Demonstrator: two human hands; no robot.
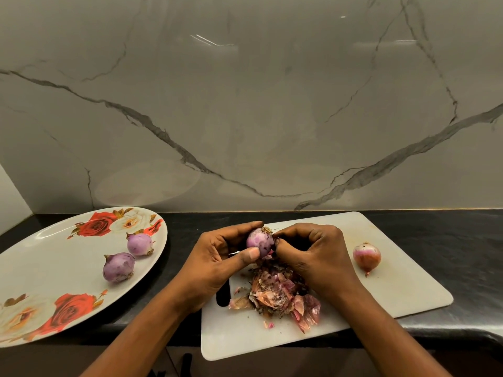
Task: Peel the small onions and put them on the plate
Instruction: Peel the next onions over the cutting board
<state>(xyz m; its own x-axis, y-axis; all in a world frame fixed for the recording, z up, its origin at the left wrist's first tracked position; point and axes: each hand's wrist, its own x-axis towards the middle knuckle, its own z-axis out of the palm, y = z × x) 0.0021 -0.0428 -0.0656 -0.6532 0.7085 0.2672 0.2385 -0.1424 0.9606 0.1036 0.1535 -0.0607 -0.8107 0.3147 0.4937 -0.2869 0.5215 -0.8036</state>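
My left hand [217,257] grips a small purple onion [258,240] above the white cutting board [394,281], thumb on its lower side. My right hand [310,251] meets it from the right, fingertips curled and pinching at the onion's skin near its root end. Two peeled purple onions [118,267] [140,244] lie on the large floral plate [40,257] at the left. One onion with brown skin still on it [367,256] lies on the board to the right of my hands. A heap of torn onion skins [277,295] sits on the board under my hands.
The board and plate rest on a dark stone counter [435,229] backed by a marble wall [245,104]. The plate's near rim hangs over the counter's front edge. The board's near left corner also overhangs the edge.
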